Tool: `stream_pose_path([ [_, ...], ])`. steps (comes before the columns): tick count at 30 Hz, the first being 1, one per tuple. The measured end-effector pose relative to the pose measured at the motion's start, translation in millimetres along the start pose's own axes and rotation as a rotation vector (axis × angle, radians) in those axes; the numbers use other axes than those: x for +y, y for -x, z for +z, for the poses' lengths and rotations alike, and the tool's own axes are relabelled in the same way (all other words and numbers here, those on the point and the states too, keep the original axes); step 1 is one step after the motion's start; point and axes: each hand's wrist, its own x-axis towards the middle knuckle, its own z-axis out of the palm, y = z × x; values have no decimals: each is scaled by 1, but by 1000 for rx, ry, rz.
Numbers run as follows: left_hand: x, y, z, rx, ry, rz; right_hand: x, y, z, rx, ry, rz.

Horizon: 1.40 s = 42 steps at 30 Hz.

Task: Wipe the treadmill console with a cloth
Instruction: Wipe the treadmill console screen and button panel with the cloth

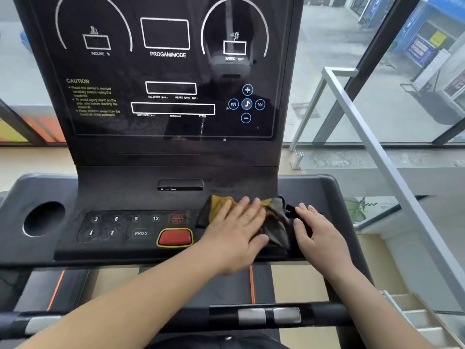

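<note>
Yellow-and-grey fabric lies crumpled under the left hand (236,227), which presses flat on it, fingers spread, gripping nothing. The right hand (314,227) rests open just beside it on the console's dark edge — holding nothing. The cloth (274,220) sits on the right side of the treadmill console (176,159), near the red button (175,238). It looks soft, light and floppy — best pinned under a flat palm than pinched.

Two hands: left (234,230), right (319,233). One cloth (274,222). One treadmill console (171,152) with one red button (175,237), one round cup holder (44,219), and four number keys: 3, 6, 9, 12.
</note>
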Motion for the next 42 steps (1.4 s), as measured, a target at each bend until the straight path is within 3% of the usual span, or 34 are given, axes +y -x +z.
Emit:
stream_pose_path([
  [2, 6, 2, 5, 14, 13, -138, -2, 2, 1, -13, -1, 10],
  [4, 20, 7, 12, 8, -2, -164, -4, 3, 2, -29, 1, 15],
  [9, 7, 6, 15, -13, 43, -84, -19, -1, -1, -67, -64, 72],
  [14, -44, 23, 6, -30, 103, 42, -65, 3, 16, 77, -147, 133],
  [20, -140, 92, 4, 4, 132, -13, -135, 16, 73, 135, -91, -59],
  [24, -217, 145, 11, 72, 114, -156, -170, 23, 114, 112, -34, -215],
  [27, -220, 163, 16, 121, 117, -249, -190, 29, 130, 112, 2, -240],
  [31, -178, 145, 20, 59, 154, -17, -206, 33, 133, 203, 10, -238],
  [35, -212, 143, 12, 25, 174, 146, -218, 33, 139, 236, -2, -254],
  [39, -284, 173, 9, 133, 166, -48, -244, 25, 154, 191, -26, -279],
  [42, -300, 168, -2, 156, 167, -170, -259, 20, 164, 156, -63, -309],
])
